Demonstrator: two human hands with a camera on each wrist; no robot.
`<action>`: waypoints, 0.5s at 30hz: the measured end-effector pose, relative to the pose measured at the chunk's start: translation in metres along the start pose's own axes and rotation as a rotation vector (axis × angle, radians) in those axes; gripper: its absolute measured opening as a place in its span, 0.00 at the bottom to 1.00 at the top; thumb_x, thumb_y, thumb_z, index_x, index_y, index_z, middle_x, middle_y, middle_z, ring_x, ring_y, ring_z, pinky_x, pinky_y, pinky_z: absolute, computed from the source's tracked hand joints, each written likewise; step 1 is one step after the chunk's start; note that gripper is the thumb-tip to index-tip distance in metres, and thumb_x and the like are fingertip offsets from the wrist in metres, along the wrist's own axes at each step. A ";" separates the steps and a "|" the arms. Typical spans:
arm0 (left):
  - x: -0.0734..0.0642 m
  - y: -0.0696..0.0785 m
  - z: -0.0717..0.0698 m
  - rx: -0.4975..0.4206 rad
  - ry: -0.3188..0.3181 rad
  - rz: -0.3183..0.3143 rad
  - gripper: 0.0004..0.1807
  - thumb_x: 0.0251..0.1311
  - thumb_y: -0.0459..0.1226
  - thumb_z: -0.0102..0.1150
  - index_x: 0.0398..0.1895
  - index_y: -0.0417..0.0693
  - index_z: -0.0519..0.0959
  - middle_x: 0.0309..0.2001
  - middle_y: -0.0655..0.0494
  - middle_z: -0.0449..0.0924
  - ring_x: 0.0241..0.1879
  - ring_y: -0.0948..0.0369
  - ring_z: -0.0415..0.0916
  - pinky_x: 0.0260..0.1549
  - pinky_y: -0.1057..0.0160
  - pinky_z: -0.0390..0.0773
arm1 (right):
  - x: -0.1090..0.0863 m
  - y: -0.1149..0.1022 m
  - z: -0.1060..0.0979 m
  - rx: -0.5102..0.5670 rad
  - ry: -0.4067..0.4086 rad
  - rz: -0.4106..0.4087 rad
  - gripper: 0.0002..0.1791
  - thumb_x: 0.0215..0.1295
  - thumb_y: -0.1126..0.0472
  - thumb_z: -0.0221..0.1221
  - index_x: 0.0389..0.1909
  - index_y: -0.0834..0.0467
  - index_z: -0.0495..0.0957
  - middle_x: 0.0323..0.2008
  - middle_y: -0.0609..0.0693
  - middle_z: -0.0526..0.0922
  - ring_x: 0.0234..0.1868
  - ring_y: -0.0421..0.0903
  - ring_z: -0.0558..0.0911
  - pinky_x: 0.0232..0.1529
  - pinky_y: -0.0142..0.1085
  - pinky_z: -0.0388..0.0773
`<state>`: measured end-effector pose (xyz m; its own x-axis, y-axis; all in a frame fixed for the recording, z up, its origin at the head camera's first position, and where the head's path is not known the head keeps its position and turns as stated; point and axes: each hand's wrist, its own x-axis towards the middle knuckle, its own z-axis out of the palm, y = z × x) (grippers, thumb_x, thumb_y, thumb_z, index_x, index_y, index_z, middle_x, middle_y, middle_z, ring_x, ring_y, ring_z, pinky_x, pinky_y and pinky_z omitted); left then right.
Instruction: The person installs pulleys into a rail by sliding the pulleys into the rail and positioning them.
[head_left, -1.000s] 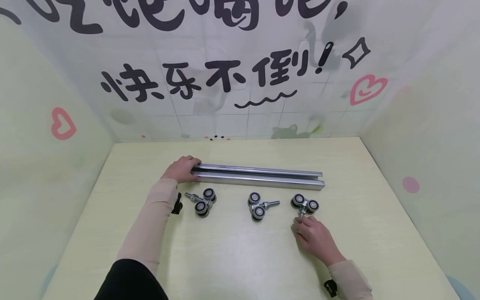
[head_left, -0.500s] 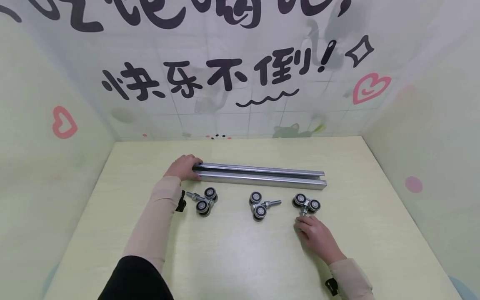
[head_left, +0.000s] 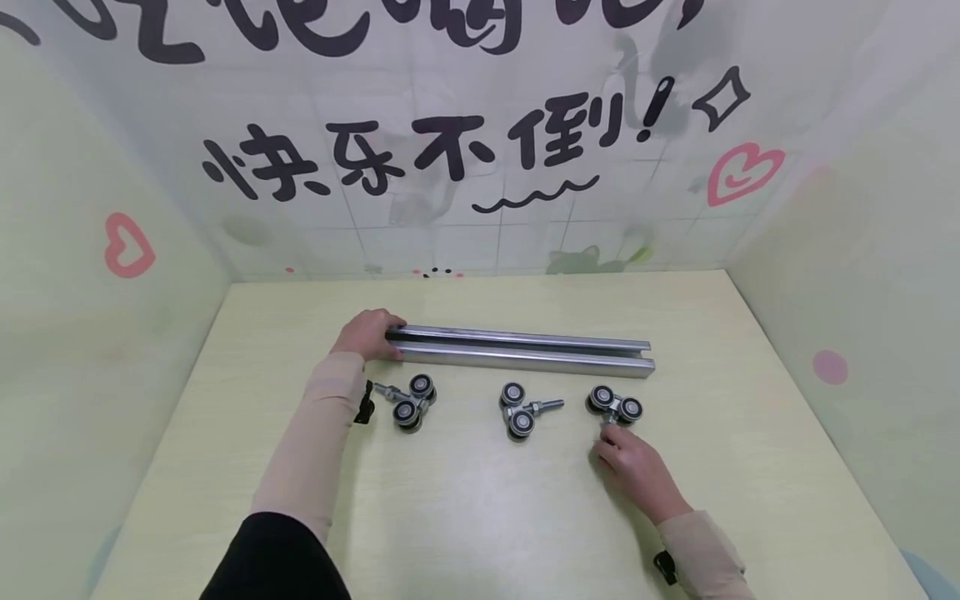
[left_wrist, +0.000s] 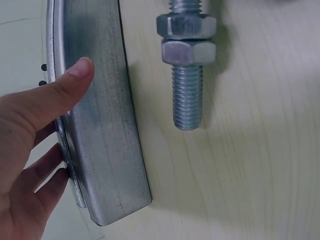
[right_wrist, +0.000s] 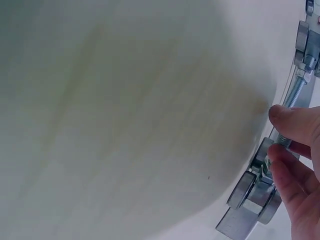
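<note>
A silver metal channel rail lies across the table, its slot running lengthwise. My left hand grips its left end; in the left wrist view the thumb lies on one face and the fingers curl at the slotted side. On the right, my right hand pinches the threaded stem of a roller trolley, whose black-and-silver wheels show in the right wrist view. Two more trolleys lie before the rail: one in the middle, one on the left, its bolt pointing left with two nuts.
The pale wooden table is enclosed by printed walls at the back and both sides. My left forearm reaches across the table's left half, close by the left trolley's bolt.
The fingers of my right hand have shifted slightly up the stem, nearer the wheels. My left hand keeps its grip on the rail; the trolleys stay about where they were.
</note>
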<state>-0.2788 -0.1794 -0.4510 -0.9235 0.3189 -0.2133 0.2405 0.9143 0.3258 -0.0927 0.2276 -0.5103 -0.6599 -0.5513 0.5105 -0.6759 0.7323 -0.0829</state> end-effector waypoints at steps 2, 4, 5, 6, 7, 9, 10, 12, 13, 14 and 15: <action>-0.001 0.001 -0.001 -0.006 -0.004 -0.013 0.33 0.40 0.39 0.71 0.55 0.42 0.73 0.54 0.40 0.73 0.52 0.46 0.69 0.52 0.48 0.69 | -0.001 0.001 0.000 -0.003 0.000 -0.006 0.09 0.34 0.75 0.64 0.21 0.62 0.78 0.27 0.51 0.74 0.28 0.45 0.76 0.30 0.34 0.78; -0.001 0.003 -0.002 -0.011 -0.006 -0.024 0.33 0.40 0.39 0.71 0.54 0.42 0.74 0.54 0.40 0.72 0.53 0.45 0.69 0.52 0.47 0.69 | -0.001 0.001 -0.001 -0.010 0.000 -0.009 0.08 0.35 0.74 0.62 0.22 0.63 0.78 0.27 0.52 0.76 0.28 0.46 0.76 0.31 0.34 0.78; -0.001 0.003 -0.003 -0.014 -0.007 -0.028 0.33 0.39 0.39 0.72 0.54 0.43 0.74 0.55 0.40 0.72 0.53 0.45 0.69 0.52 0.47 0.69 | -0.001 0.001 -0.001 -0.016 0.000 -0.009 0.08 0.36 0.74 0.62 0.22 0.63 0.79 0.27 0.52 0.76 0.28 0.46 0.76 0.31 0.35 0.78; -0.002 0.004 -0.003 -0.015 -0.008 -0.030 0.33 0.39 0.39 0.72 0.54 0.43 0.74 0.55 0.40 0.72 0.53 0.45 0.68 0.53 0.47 0.68 | -0.002 0.001 -0.002 -0.019 0.000 -0.010 0.07 0.36 0.73 0.61 0.22 0.63 0.79 0.27 0.52 0.76 0.28 0.47 0.77 0.31 0.35 0.78; -0.002 0.004 -0.004 -0.016 -0.010 -0.033 0.33 0.39 0.39 0.72 0.54 0.43 0.74 0.55 0.40 0.72 0.54 0.45 0.68 0.53 0.47 0.68 | -0.002 0.001 -0.002 -0.020 0.002 -0.011 0.07 0.37 0.73 0.60 0.23 0.63 0.79 0.27 0.52 0.77 0.28 0.47 0.77 0.31 0.35 0.78; -0.001 0.005 -0.004 -0.019 -0.014 -0.034 0.33 0.40 0.38 0.71 0.54 0.43 0.74 0.55 0.40 0.72 0.54 0.45 0.68 0.53 0.47 0.68 | -0.001 0.001 -0.004 -0.027 0.005 -0.014 0.06 0.40 0.70 0.58 0.23 0.63 0.79 0.27 0.52 0.77 0.28 0.47 0.77 0.30 0.35 0.78; -0.001 0.005 -0.004 -0.019 -0.017 -0.034 0.33 0.40 0.38 0.71 0.54 0.42 0.74 0.55 0.40 0.72 0.54 0.45 0.68 0.54 0.47 0.67 | -0.001 0.000 -0.005 -0.030 0.009 -0.015 0.06 0.41 0.69 0.57 0.24 0.63 0.80 0.27 0.52 0.78 0.28 0.47 0.77 0.30 0.35 0.78; -0.001 0.004 -0.003 -0.022 -0.016 -0.034 0.33 0.40 0.38 0.71 0.54 0.43 0.74 0.55 0.41 0.72 0.54 0.45 0.68 0.54 0.48 0.68 | 0.001 -0.001 -0.006 -0.030 0.018 -0.023 0.06 0.43 0.69 0.56 0.24 0.64 0.80 0.27 0.52 0.78 0.27 0.46 0.78 0.28 0.35 0.78; -0.001 0.004 -0.002 -0.024 -0.015 -0.034 0.33 0.40 0.38 0.71 0.54 0.43 0.74 0.55 0.40 0.72 0.54 0.45 0.68 0.54 0.47 0.68 | 0.001 -0.002 -0.007 -0.031 0.021 -0.025 0.06 0.44 0.69 0.56 0.24 0.64 0.80 0.27 0.52 0.78 0.27 0.46 0.78 0.28 0.35 0.78; -0.001 0.004 -0.002 -0.025 -0.013 -0.033 0.33 0.40 0.38 0.72 0.54 0.42 0.74 0.55 0.40 0.72 0.54 0.45 0.68 0.53 0.47 0.68 | 0.002 -0.002 -0.008 -0.033 0.026 -0.029 0.06 0.44 0.69 0.56 0.24 0.63 0.80 0.27 0.52 0.78 0.27 0.46 0.78 0.28 0.35 0.78; 0.000 0.003 -0.002 -0.026 -0.012 -0.033 0.33 0.39 0.38 0.72 0.54 0.43 0.74 0.55 0.40 0.72 0.54 0.45 0.68 0.53 0.47 0.68 | 0.003 -0.003 -0.009 -0.033 0.033 -0.035 0.05 0.44 0.69 0.57 0.24 0.63 0.80 0.27 0.52 0.78 0.27 0.46 0.78 0.27 0.35 0.78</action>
<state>-0.2780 -0.1768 -0.4484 -0.9270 0.2916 -0.2359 0.2017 0.9178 0.3422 -0.0893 0.2272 -0.5007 -0.6244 -0.5638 0.5406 -0.6870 0.7257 -0.0366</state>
